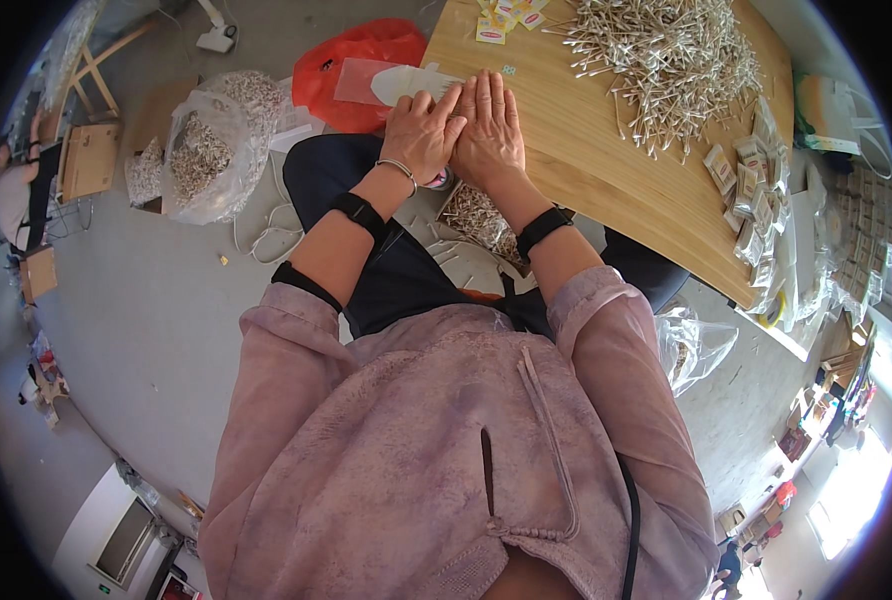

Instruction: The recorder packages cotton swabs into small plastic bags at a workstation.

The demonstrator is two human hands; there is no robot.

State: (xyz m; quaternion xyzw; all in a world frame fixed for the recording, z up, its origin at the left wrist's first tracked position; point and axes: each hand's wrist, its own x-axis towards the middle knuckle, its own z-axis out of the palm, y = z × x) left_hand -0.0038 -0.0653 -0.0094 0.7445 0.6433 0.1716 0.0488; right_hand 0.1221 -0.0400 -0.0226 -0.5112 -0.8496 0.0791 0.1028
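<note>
Wooden table (586, 145): we had on it | loose cotton swabs (678, 65), heaped | small packets (750, 190), right edge | yellow-white cards (492, 30), far left

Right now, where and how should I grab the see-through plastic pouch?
Probably pinch the plastic pouch by its flat left end, coming from the left. That end juts past the edge of the table and looks free; the left hand and right hand are at its other end.

Flat translucent bag (391, 84) partly off the table (581, 130)
</note>
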